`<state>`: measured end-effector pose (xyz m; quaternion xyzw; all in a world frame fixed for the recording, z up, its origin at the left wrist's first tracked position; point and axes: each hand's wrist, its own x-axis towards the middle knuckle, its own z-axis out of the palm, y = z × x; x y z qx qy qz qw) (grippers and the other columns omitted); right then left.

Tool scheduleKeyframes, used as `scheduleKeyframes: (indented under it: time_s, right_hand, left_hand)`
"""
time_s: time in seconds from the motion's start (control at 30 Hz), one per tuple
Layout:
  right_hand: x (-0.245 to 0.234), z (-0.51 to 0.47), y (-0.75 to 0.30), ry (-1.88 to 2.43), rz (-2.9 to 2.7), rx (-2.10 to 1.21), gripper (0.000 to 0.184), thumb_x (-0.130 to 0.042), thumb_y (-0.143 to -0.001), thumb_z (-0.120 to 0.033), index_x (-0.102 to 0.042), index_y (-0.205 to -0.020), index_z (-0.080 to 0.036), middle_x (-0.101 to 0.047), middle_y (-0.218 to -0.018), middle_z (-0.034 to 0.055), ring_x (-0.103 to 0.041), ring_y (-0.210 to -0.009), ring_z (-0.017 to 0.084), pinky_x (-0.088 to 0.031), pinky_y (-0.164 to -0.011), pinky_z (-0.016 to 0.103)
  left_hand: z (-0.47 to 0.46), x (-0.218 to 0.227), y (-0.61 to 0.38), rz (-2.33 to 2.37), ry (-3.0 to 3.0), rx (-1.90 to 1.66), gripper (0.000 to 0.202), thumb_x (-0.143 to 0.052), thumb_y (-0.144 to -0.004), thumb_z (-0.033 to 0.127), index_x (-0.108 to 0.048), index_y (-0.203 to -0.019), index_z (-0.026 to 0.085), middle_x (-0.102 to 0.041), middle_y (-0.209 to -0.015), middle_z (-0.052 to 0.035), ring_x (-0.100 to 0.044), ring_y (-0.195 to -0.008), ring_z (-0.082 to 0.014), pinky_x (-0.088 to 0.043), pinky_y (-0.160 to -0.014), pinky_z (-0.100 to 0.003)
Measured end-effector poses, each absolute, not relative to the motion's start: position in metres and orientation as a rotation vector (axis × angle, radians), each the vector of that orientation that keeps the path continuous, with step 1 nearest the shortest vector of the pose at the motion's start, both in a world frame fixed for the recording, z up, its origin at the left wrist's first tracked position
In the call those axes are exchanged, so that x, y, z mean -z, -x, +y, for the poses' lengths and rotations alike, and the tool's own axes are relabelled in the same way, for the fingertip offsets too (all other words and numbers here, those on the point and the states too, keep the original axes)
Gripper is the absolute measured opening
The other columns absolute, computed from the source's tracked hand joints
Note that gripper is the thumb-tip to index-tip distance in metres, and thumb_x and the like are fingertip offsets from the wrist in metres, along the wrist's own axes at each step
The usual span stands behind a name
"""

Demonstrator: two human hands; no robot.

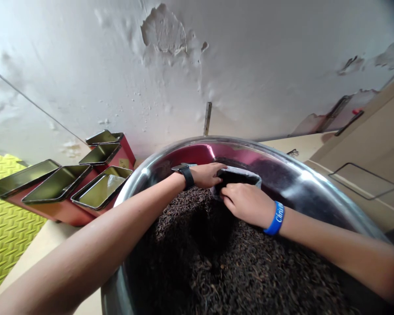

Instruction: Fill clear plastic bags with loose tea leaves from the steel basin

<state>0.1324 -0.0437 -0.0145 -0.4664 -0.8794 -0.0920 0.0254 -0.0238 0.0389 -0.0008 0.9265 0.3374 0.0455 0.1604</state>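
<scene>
A silvery bag [246,172] with a pale rim and a dark mouth sits among dark loose tea leaves [265,267] in a large shiny metal basin [141,175]. My left hand [210,174], with a black watch on its wrist, grips the bag's rim at the left, thumb and fingers either side of it. On the near side, the curled fingers of my right hand [248,202] close on the same rim; a blue wristband is on that arm. The lower part of the bag is hidden by my hands and the leaves.
Several red tins [113,192] with open tops stand left of the basin, one with clear plastic inside. A yellow textured mat [6,232] lies at far left. Behind is a peeling wall [249,65]; a cardboard box [377,122] is at right.
</scene>
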Motion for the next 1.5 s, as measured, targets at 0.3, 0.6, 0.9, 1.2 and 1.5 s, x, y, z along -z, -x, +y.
scheduleKeyframes:
  time_s: [0.3, 0.6, 0.9, 1.2, 1.5]
  right_hand:
    - [0.023, -0.032, -0.141, 1.388, -2.787, 0.232, 0.026, -0.039, -0.084, -0.014, -0.065, -0.087, -0.012, -0.064, -0.082, 0.0107, -0.060, -0.080, 0.021, -0.042, -0.073, 0.031]
    - [0.009, -0.048, -0.131, 1.275, -2.684, 0.141, 0.025, -0.041, -0.087, -0.025, -0.062, -0.098, -0.015, -0.063, -0.095, 0.0099, -0.057, -0.092, 0.022, -0.042, -0.082, 0.036]
    - [0.034, -0.068, -0.114, 0.874, -2.910, -0.619, 0.088, -0.055, -0.069, -0.066, -0.037, -0.135, -0.011, -0.024, -0.145, 0.0192, -0.025, -0.130, 0.034, -0.026, -0.105, 0.044]
    - [0.014, -0.084, -0.112, 0.793, -3.135, -0.824, 0.087, -0.057, -0.059, -0.070, -0.049, -0.123, -0.012, -0.050, -0.121, 0.0196, -0.057, -0.099, 0.032, -0.046, -0.085, 0.041]
    - [0.008, -0.086, -0.113, 0.814, -3.341, -0.733, 0.060, -0.045, -0.074, -0.066, -0.062, -0.102, -0.015, -0.068, -0.084, 0.0133, -0.064, -0.072, 0.026, -0.044, -0.056, 0.031]
  left_hand:
    - [0.040, 0.001, 0.023, 0.976, -2.629, -0.126, 0.055, -0.047, -0.083, 0.025, -0.032, -0.134, 0.012, -0.043, -0.133, -0.0123, -0.048, -0.112, -0.0197, -0.038, -0.096, -0.031]
    - [0.040, 0.003, 0.024, 0.960, -2.648, -0.140, 0.054, -0.046, -0.082, 0.021, -0.032, -0.133, 0.011, -0.044, -0.132, -0.0118, -0.048, -0.113, -0.0187, -0.038, -0.096, -0.029]
    - [0.040, 0.003, 0.025, 1.002, -2.620, -0.142, 0.054, -0.047, -0.084, 0.029, -0.032, -0.134, 0.016, -0.046, -0.130, -0.0088, -0.051, -0.107, -0.0183, -0.039, -0.093, -0.029]
    - [0.042, 0.005, 0.025, 0.977, -2.628, -0.155, 0.055, -0.046, -0.083, 0.030, -0.032, -0.134, 0.016, -0.047, -0.128, -0.0090, -0.053, -0.100, -0.0168, -0.040, -0.089, -0.027]
    - [0.046, 0.009, 0.027, 0.981, -2.631, -0.162, 0.056, -0.046, -0.083, 0.033, -0.032, -0.135, 0.017, -0.050, -0.125, -0.0087, -0.053, -0.099, -0.0173, -0.041, -0.088, -0.028]
